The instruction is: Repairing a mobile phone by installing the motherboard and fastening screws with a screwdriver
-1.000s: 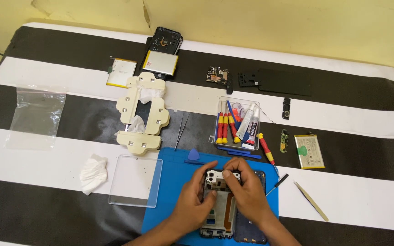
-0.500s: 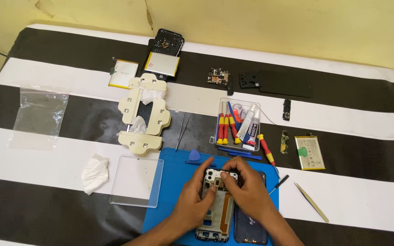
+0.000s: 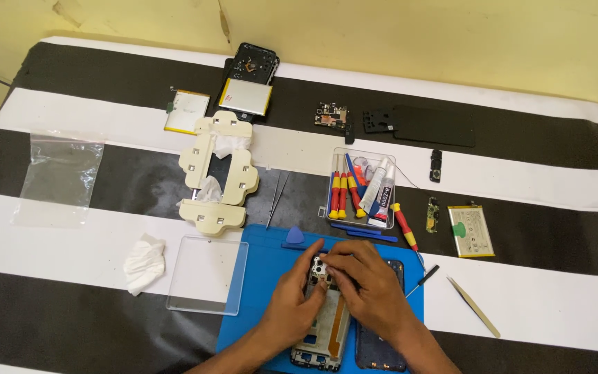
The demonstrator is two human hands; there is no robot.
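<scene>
Right hand [image 3: 363,275]: fingertips pinched at the top end of the phone frame [image 3: 321,320], on its camera corner.
Left hand [image 3: 291,305]: clamped on the frame's left edge.
Frame: on the blue mat [image 3: 257,277], long axis running away from the person.
Nearer hand: both touching; right works the top.

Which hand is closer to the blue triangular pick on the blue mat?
Left. The left hand lies just below the blue pick; the right hand is farther off, to the pick's lower right, over the phone frame.
</scene>
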